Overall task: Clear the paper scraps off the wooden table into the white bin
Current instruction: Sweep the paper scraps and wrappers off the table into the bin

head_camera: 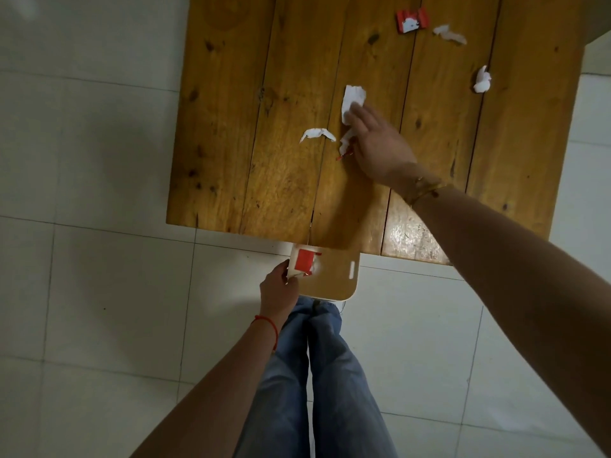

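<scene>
On the wooden table (264,180) my right hand (373,143) lies flat, its fingertips resting on a white paper scrap (353,97). A smaller white scrap with a red bit (345,146) sits beside my thumb. To the left of them lies a torn white strip (316,133). Far right are a red-and-white wrapper (412,21), a white scrap (450,34) and a crumpled white piece (482,80). Below the table's near edge, my left hand (277,289) grips the left rim of the white bin (347,289). A red-and-white scrap (304,261) lies inside the bin.
Pale tiled floor (99,292) surrounds the table on the left and in front. My legs in blue jeans (317,375) stand just behind the bin. The table's left planks are bare wood.
</scene>
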A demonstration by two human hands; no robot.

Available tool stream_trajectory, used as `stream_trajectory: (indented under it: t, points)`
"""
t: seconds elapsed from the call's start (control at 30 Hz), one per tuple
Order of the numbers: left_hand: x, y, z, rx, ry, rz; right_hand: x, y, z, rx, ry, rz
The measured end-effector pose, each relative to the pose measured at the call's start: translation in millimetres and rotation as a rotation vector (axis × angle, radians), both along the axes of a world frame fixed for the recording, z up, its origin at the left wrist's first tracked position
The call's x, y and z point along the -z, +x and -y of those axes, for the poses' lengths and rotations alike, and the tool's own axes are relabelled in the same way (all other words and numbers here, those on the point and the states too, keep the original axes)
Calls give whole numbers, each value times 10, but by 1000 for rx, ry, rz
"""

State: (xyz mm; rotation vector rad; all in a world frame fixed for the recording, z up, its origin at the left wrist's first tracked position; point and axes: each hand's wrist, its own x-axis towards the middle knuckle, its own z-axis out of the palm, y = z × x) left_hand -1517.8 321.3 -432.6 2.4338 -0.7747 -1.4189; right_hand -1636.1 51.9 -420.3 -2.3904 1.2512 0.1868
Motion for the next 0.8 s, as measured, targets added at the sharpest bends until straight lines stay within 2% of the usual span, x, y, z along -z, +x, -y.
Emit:
stream_trajectory:
  t: [0.17, 0.3, 0.47, 0.6, 0.8]
  points:
    - [-38, -16, -24, -49, -10, -33, 44, -262, -823, -141, 16, 27]
    - [-64, -16, -46, -94, 10, -43, 82, -504, -1517, -275, 128, 58]
    - [-73, -2, -87, -157, 18, -87, 14, -662, -1894, -538, 167, 142]
    - [-79, 19, -115, -144, 14, -66, -80, -454, -1533, -311, 112, 204]
    - [-107, 43, -130, -85, 9, -33, -108, 130, -635, -50, 22, 147]
